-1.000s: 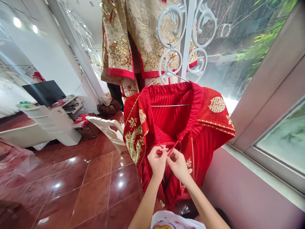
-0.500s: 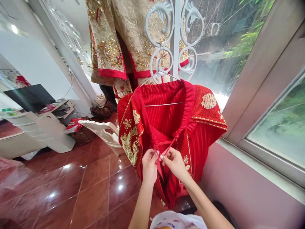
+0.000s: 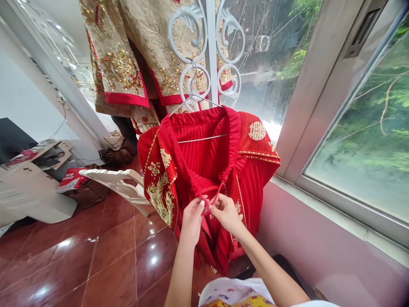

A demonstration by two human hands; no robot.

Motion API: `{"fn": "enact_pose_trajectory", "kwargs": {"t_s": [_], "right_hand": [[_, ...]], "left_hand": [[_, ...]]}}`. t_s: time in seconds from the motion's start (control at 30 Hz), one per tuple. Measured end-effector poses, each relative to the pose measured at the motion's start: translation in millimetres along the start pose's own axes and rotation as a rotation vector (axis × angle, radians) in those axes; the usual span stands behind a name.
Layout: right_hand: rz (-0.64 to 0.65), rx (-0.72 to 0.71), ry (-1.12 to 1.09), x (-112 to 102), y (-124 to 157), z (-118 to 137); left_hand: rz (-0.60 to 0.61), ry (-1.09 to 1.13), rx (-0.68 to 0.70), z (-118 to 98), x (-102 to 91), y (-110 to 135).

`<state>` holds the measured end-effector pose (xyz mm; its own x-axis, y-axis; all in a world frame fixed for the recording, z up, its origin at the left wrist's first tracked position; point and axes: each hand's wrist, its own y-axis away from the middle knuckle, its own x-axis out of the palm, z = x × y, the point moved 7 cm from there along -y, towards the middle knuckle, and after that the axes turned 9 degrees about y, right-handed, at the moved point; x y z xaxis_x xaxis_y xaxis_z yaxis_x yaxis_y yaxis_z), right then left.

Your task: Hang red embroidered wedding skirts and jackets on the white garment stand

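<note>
A red pleated skirt (image 3: 252, 187) with gold embroidered panels hangs by its gathered waistband from a thin wire hanger (image 3: 204, 138). At the front of the waistband, red drawstrings (image 3: 218, 190) come out from both sides and meet between my hands. My left hand (image 3: 192, 217) pinches a loop of the drawstring between thumb and fingers. Close beside it on the right, my right hand (image 3: 226, 213) pinches the other drawstring end. The fingertips almost touch, and part of the strings is hidden behind them.
The hanger hooks onto a white scrollwork metal stand (image 3: 212, 51). Gold-beaded garments (image 3: 124, 55) with red hems hang behind. A white plastic chair (image 3: 118, 183) stands to the left, a window frame (image 3: 306, 111) and ledge to the right. Bags (image 3: 118, 153) lie farther back.
The view has swung to the right, so the skirt and stand sit farther left. Both hands stay at the drawstrings, with the fingers slightly shifted around the loop.
</note>
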<state>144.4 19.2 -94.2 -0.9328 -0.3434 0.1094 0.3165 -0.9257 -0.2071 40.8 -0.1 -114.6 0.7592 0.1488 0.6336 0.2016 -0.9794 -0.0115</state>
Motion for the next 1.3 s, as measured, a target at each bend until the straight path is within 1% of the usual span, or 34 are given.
{"fn": "enact_pose_trajectory", "kwargs": {"t_s": [0.1,0.2,0.27,0.37,0.43,0.5,0.53,0.6,0.67,0.7,0.77,0.83,0.9,1.0,1.07,1.13,1.17,1.2,1.27,1.3], "right_hand": [[-0.019,-0.007,0.056,-2,1,0],[-0.015,-0.004,0.094,1,2,1],[-0.015,-0.008,0.110,3,3,3],[-0.026,-0.035,0.130,5,4,5],[-0.045,-0.060,0.154,3,5,5],[-0.075,-0.081,0.190,0,6,4],[-0.090,-0.088,0.211,-2,6,3],[-0.109,-0.090,0.253,-6,8,2],[-0.113,-0.088,0.282,-7,9,1],[-0.114,-0.090,0.297,-7,10,2],[-0.130,-0.105,0.342,-7,11,5],[-0.146,-0.126,0.387,-7,11,9],[-0.142,-0.139,0.394,-5,11,12],[-0.114,-0.124,0.347,-4,11,12],[-0.104,-0.109,0.321,-5,11,10],[-0.096,-0.110,0.307,-6,11,10],[-0.095,-0.112,0.306,-7,11,10],[-0.100,-0.112,0.310,-8,11,10],[-0.104,-0.101,0.330,-11,10,11],[-0.092,-0.093,0.341,-11,9,12]], "left_hand": [[-0.110,-0.097,0.086,-11,-9.4,10],[-0.179,-0.249,0.241,-26,-13.0,18],[-0.172,-0.392,0.366,-38,-6.2,19],[-0.120,-0.650,0.557,-50,15.0,15],[-0.128,-0.812,0.684,-54,28.7,12],[-0.195,-0.910,0.770,-55,35.8,10],[-0.241,-0.928,0.784,-55,36.4,9],[-0.333,-0.927,0.766,-51,32.9,8],[-0.406,-0.897,0.717,-46,26.1,7],[-0.414,-0.868,0.678,-42,22.8,6],[-0.364,-0.745,0.562,-32,17.4,0],[-0.256,-0.546,0.430,-20,16.0,-7],[-0.168,-0.348,0.342,-13,17.2,-12],[-0.163,-0.144,0.294,-12,13.6,-13],[-0.161,-0.021,0.232,-8,9.2,-13],[-0.132,0.103,0.157,-2,5.1,-14],[-0.138,0.169,0.147,-1,1.1,-13],[-0.173,0.242,0.170,-3,-5.3,-12],[-0.281,0.389,0.279,-13,-21.4,-4],[-0.310,0.452,0.334,-22,-27.6,2]]}}
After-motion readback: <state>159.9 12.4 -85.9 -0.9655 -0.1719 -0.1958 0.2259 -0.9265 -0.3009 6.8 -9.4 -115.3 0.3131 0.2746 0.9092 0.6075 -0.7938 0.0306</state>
